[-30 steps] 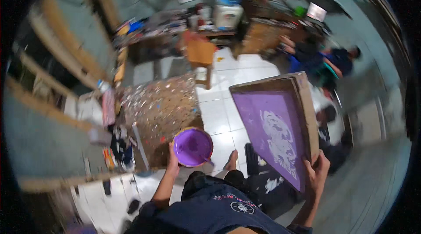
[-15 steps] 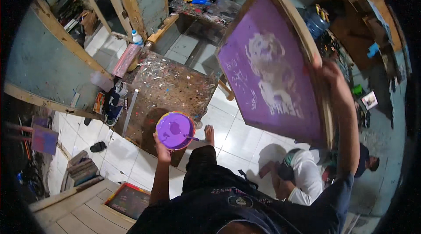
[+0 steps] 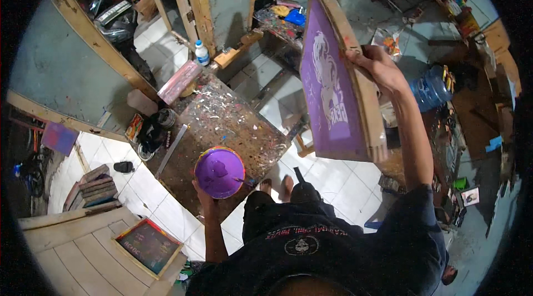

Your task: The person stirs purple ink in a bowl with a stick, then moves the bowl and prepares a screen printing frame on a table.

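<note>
— Turned more edge-on since half a second ago, the silkscreen (image 3: 344, 93) now shows a narrower slice of purple mesh, and both bare feet (image 3: 287, 186) are in view where only one was.

— Who has it?

— Just the right hand (image 3: 384, 71), clamped on the upper part of the wooden frame's long side. It is raised at the person's front right, well apart from the paint-spattered table (image 3: 227, 121).

— And the left hand (image 3: 205, 196)?

— Wrapped against the near left side of the bowl of purple ink (image 3: 216, 169); the fingers underneath are hidden. The bowl sits over the table's near edge, though I can't tell whether its base touches the wood. A dark handle (image 3: 242, 181) sticks out over its right rim.

— So what step would you call it?

— Handling, I'd judge: screen in one hand, ink in the other, the pale figure and lettering on the mesh tilted away. Neither looks set down for use.

— What does the next move call for?

— A level bowl, I'd say, so nothing slops, and a firm wrist, since one hand bears that frame off-centre. Its lower corner also needs room to swing clear of the table and the small stool-like wooden piece (image 3: 304, 147) beneath.
</note>
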### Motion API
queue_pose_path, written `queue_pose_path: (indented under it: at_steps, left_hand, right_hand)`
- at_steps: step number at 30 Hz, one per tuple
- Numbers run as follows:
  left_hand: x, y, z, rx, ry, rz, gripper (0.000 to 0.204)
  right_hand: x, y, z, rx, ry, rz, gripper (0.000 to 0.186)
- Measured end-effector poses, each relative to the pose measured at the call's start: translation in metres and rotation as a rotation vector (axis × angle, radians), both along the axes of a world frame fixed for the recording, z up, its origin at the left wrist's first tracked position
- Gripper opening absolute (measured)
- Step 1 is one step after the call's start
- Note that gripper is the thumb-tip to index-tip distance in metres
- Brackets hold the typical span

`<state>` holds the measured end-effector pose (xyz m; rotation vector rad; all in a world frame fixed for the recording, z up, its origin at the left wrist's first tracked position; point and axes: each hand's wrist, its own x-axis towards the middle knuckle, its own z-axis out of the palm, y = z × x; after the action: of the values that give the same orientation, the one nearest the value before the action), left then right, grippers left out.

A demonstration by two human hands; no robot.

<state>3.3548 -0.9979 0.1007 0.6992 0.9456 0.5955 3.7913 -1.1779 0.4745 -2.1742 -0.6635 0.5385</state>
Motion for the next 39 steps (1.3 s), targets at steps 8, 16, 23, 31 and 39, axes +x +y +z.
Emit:
queue_pose_path:
  at_steps: [8, 16, 23, 31, 39]
  left_hand:
    - [-0.004, -0.025, -0.017, 0.029, -0.056, 0.206, 0.058]
    - [0.008, -0.075, 0.026, 0.15, -0.005, 0.425, 0.054]
    - [-0.016, -0.086, -0.01, -0.115, -0.188, 0.646, 0.054]
    - [-0.019, -0.093, -0.046, 0.239, 0.14, 0.508, 0.047]
    - [0.03, -0.083, -0.001, -0.008, 0.249, 0.548, 0.056]
  right_hand:
    - [-0.029, 0.071, -0.03, -0.211, -0.342, 0.403, 0.045]
    - [-0.07, 0.105, -0.131, -0.254, -0.473, 0.687, 0.043]
    - [-0.117, 0.1, -0.227, -0.239, -0.388, 0.803, 0.047]
    - [-0.133, 0.111, -0.388, -0.266, -0.365, 0.727, 0.044]
    - [-0.136, 0.126, -0.51, -0.345, -0.409, 0.725, 0.038]
